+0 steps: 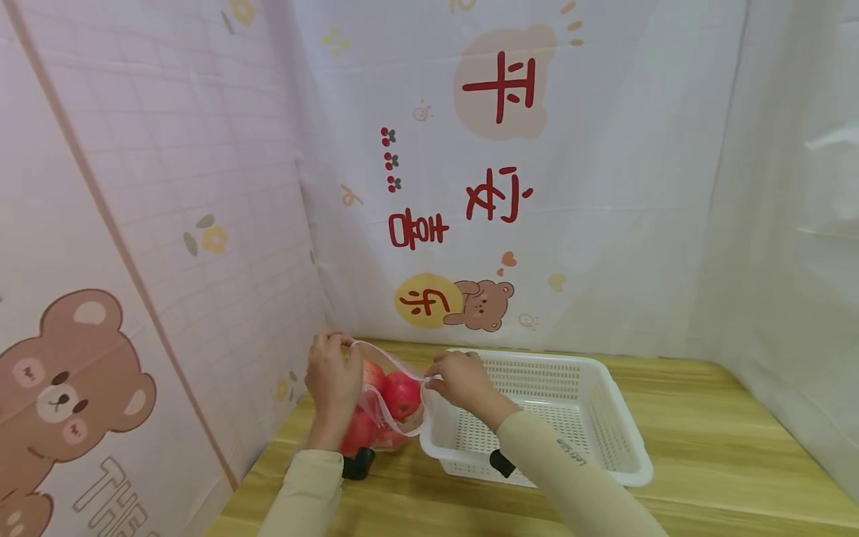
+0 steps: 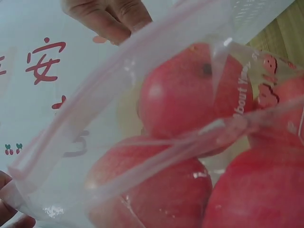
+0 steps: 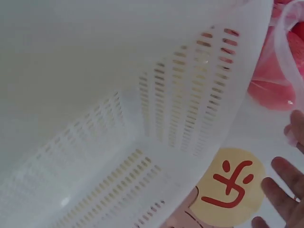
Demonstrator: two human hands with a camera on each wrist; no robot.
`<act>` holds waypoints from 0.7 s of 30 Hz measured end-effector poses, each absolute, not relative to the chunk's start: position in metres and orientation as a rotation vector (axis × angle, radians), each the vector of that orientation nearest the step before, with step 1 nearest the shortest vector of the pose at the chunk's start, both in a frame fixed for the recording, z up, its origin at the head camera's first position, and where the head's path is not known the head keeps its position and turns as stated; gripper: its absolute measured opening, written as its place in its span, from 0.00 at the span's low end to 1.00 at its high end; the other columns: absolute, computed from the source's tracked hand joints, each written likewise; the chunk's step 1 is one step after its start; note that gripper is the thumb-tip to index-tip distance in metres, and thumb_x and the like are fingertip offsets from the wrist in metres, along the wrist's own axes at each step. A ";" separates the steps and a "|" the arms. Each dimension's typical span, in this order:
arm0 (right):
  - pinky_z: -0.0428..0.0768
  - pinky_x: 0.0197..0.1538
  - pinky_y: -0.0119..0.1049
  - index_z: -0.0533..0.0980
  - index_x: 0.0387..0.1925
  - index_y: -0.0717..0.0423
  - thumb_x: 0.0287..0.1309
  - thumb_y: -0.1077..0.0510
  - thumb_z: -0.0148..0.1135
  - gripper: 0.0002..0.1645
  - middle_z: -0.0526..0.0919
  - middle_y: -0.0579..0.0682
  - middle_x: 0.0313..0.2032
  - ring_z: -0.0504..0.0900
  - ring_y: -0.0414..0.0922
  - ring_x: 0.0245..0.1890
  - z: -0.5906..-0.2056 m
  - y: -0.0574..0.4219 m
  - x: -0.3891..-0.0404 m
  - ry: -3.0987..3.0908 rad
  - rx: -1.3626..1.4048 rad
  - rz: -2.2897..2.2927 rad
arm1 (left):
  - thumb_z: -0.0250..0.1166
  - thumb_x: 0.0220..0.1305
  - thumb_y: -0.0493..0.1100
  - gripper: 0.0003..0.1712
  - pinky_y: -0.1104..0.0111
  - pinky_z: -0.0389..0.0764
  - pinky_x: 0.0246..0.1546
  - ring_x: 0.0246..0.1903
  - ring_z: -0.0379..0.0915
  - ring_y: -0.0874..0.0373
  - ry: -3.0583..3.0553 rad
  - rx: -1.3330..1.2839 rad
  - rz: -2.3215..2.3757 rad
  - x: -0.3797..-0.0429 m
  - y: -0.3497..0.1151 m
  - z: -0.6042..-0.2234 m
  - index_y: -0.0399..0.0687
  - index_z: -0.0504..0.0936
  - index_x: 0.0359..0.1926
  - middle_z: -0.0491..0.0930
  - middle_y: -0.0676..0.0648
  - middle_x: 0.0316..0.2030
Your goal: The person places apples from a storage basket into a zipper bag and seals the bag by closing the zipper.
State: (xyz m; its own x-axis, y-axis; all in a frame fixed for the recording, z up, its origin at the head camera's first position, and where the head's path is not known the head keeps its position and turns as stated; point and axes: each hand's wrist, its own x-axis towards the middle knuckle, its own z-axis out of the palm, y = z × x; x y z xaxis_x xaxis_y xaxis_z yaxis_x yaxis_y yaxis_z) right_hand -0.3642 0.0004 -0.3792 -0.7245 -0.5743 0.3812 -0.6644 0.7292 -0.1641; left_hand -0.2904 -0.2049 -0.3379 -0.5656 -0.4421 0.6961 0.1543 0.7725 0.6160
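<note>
A clear zip bag (image 2: 156,166) with pink edges and printed lettering holds several red apples (image 2: 185,95). It sits at the left of the table, its mouth spread apart. My left hand (image 1: 333,380) pinches the left end of the bag's mouth. On the other end, beside the basket, my right hand (image 1: 463,379) pinches the edge between thumb and finger. In the right wrist view the other fingers (image 3: 285,187) of that hand are spread. A white plastic basket (image 1: 557,418) with slotted walls stands right of the bag, with nothing visible inside.
The wooden table (image 1: 725,432) extends to the right of the basket and along the front. A printed white cloth (image 1: 604,186) hangs behind, with cloth on both sides too. Black straps (image 1: 358,464) are at the wrists.
</note>
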 end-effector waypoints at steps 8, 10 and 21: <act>0.77 0.48 0.54 0.86 0.39 0.50 0.62 0.51 0.67 0.09 0.86 0.48 0.45 0.84 0.49 0.46 -0.351 0.001 -0.363 -2.478 0.934 0.442 | 0.61 0.60 0.38 0.07 0.43 0.76 0.30 0.43 0.76 0.41 -2.038 0.217 -0.740 -0.297 -0.233 -0.324 0.40 0.83 0.29 0.79 0.42 0.43; 0.79 0.47 0.51 0.85 0.39 0.52 0.64 0.51 0.65 0.10 0.85 0.49 0.44 0.83 0.48 0.45 -0.341 0.000 -0.364 -2.480 0.904 0.526 | 0.62 0.61 0.39 0.08 0.43 0.76 0.32 0.43 0.76 0.40 -2.085 0.214 -0.721 -0.299 -0.244 -0.321 0.39 0.84 0.30 0.79 0.41 0.44; 0.80 0.45 0.48 0.83 0.32 0.55 0.66 0.50 0.62 0.13 0.83 0.50 0.39 0.82 0.47 0.40 -0.323 -0.015 -0.362 -2.559 0.750 0.703 | 0.61 0.70 0.53 0.23 0.46 0.75 0.49 0.48 0.76 0.40 -2.533 0.122 -0.943 -0.308 -0.300 -0.331 0.36 0.85 0.49 0.81 0.35 0.48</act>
State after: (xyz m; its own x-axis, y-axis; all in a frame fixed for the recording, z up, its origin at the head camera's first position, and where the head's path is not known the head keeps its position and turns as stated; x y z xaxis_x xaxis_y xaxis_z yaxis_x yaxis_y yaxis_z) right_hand -0.3619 -0.0153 -0.3227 -0.7845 -0.3909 0.4815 -0.5820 0.7322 -0.3538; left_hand -0.3078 -0.3000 -0.3309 -0.9024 -0.2278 0.3657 0.0667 0.7647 0.6410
